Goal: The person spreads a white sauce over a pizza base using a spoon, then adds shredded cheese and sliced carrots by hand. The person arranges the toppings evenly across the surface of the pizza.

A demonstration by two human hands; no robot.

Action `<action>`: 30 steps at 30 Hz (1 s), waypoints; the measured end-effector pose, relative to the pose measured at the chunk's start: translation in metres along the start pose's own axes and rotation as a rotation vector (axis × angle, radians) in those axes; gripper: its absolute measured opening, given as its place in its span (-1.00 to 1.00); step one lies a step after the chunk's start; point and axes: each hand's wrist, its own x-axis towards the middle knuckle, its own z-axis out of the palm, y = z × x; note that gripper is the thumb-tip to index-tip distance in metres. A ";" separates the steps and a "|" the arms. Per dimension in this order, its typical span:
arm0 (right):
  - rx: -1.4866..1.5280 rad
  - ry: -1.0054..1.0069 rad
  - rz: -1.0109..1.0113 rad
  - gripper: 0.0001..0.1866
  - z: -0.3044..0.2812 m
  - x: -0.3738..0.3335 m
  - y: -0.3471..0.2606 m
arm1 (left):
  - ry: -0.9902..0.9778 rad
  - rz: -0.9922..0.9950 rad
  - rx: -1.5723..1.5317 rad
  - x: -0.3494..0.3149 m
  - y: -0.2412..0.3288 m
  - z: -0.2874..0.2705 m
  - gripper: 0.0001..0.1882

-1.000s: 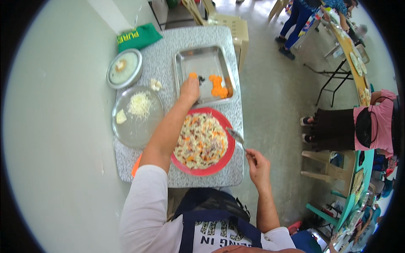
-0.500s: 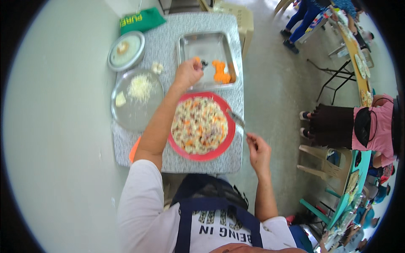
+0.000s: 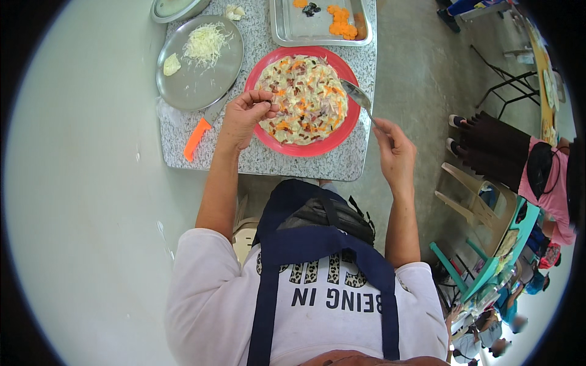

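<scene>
A red plate (image 3: 355,116) holds a round, flat layer of creamy salad (image 3: 299,100) dotted with orange shreds and dark red bits. Over its left edge, my left hand (image 3: 245,119) has thumb and fingertips pinched together; whatever they hold is too small to make out. My right hand (image 3: 397,152), off the table's right edge, grips a metal spoon (image 3: 359,95) by the handle end. The spoon's bowl rests at the plate's right rim. Beyond the plate, a rectangular steel tray (image 3: 293,35) carries orange cut-out slices (image 3: 342,23) and a small dark pile (image 3: 311,9).
Left of the plate, a round metal tray (image 3: 183,91) bears white shreds (image 3: 206,44) and a pale chunk (image 3: 172,64). An orange-handled knife (image 3: 196,139) lies near the table's left edge. A lidded container (image 3: 177,9) stands behind. Chairs, tables and people are at the right.
My left hand has come back from the steel tray to the salad's left edge, fingers pinched. The right hand still holds the spoon by the plate. The whole view has tilted, uncovering the knife.
</scene>
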 end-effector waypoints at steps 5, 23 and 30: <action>-0.008 -0.025 -0.034 -0.83 0.003 -0.002 -0.003 | 0.076 0.131 0.249 0.008 -0.010 0.029 -0.82; -0.012 -0.020 -0.014 -0.82 -0.009 -0.012 0.006 | 0.251 0.430 0.471 0.020 0.026 0.053 -0.85; 0.001 -0.059 -0.049 -0.82 0.000 -0.012 0.005 | 0.281 0.365 0.717 -0.022 -0.008 0.028 -0.83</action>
